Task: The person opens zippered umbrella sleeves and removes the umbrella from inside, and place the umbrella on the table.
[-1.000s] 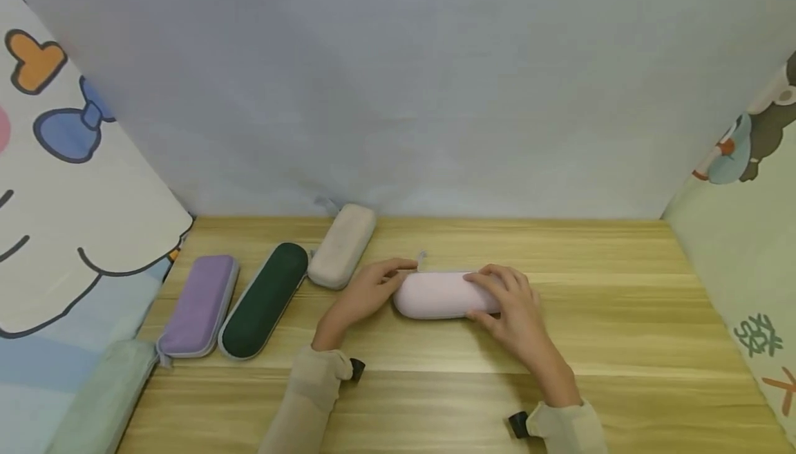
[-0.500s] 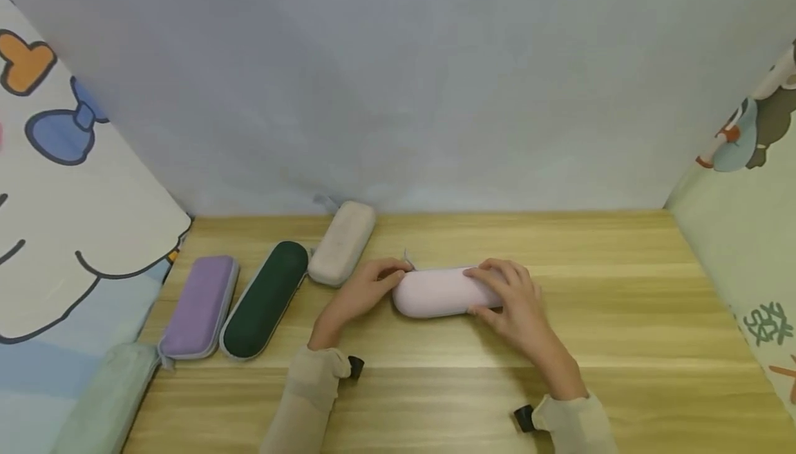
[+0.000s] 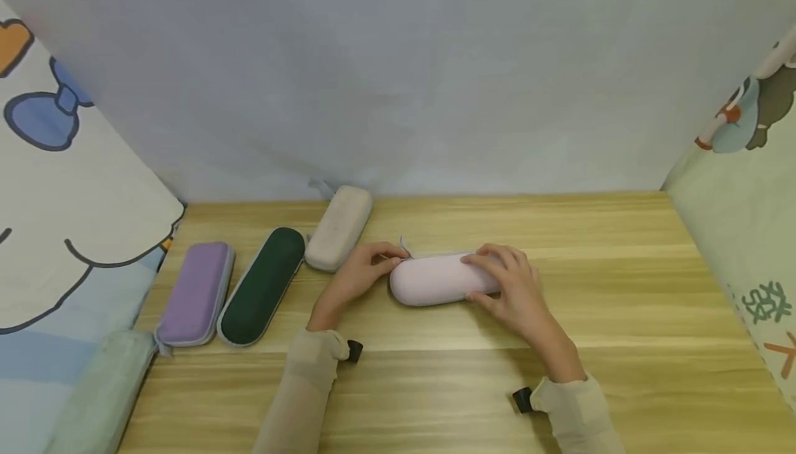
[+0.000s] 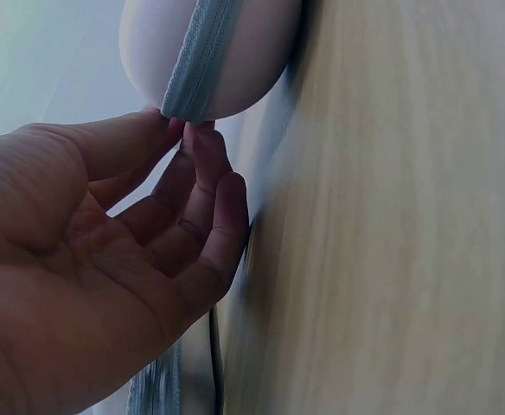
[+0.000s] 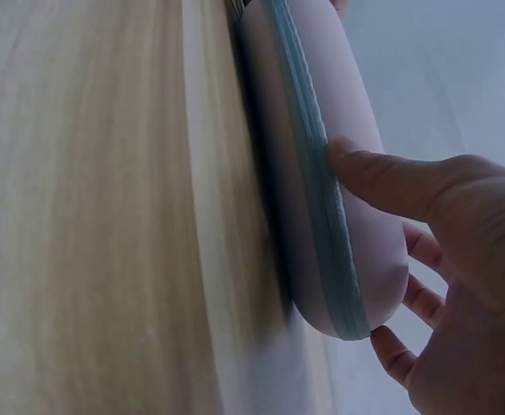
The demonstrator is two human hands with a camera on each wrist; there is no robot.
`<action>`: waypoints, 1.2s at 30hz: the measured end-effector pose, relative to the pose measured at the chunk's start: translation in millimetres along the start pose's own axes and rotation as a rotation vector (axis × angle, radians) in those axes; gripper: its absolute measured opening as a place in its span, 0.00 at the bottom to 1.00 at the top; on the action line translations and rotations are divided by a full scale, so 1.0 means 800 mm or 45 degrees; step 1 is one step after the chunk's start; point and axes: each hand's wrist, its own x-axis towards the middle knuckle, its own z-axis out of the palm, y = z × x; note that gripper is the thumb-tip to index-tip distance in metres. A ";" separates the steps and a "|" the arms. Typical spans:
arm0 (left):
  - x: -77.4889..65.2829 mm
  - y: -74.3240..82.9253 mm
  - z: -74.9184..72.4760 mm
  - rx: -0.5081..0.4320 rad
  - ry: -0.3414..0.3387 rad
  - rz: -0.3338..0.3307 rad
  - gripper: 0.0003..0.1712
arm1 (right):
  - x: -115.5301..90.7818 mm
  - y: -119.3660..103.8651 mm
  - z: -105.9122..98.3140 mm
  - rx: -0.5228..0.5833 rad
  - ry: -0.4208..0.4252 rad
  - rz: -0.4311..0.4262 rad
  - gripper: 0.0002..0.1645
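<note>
A pale pink, rounded zip case [image 3: 435,279] lies lengthwise on the table in the head view, a grey zipper [image 5: 322,207] running round its side. My right hand [image 3: 513,288] grips its right part, thumb on the near side and fingers over the far side. At the left end, my left hand [image 3: 361,271] pinches at the zipper pull [image 3: 404,245], whose thin ribbon sticks up past the fingertips. In the left wrist view the thumb and forefinger meet at the end of the zipper band [image 4: 196,78]; the pull itself is hidden there.
Left of the hands lie a cream case [image 3: 340,228], a dark green case [image 3: 264,287] and a purple case [image 3: 195,294]. A pale green case [image 3: 102,388] sits at the table's left edge. Behind the wooden table [image 3: 622,302] hangs a grey-white cloth [image 3: 423,81].
The left fingers have closed in on the zipper pull, and its ribbon has shifted left toward the case's end. The pink case has turned slightly under the right hand. The head view has tilted a little.
</note>
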 end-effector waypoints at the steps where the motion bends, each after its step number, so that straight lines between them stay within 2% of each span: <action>1: 0.000 -0.001 0.001 0.009 -0.001 0.003 0.14 | -0.001 0.000 0.000 0.002 -0.006 0.001 0.34; 8: -0.005 -0.013 0.011 0.015 -0.015 -0.023 0.12 | -0.012 0.003 0.001 0.012 -0.052 -0.003 0.35; 17: -0.002 -0.011 0.010 -0.001 -0.003 -0.006 0.11 | -0.013 0.004 0.004 0.007 -0.048 -0.068 0.35; 23: 0.003 -0.004 0.011 0.064 0.023 -0.003 0.10 | -0.009 0.003 0.001 -0.002 -0.057 -0.046 0.35; 30: 0.002 0.001 0.010 0.159 0.109 -0.019 0.09 | -0.007 -0.004 0.001 -0.014 -0.071 -0.017 0.34; 32: 0.001 0.001 0.010 0.173 0.116 -0.036 0.09 | -0.007 -0.004 0.003 -0.023 -0.076 -0.014 0.34; 36: 0.001 0.001 0.007 0.233 0.104 -0.016 0.08 | -0.005 -0.005 0.004 -0.040 -0.076 -0.018 0.34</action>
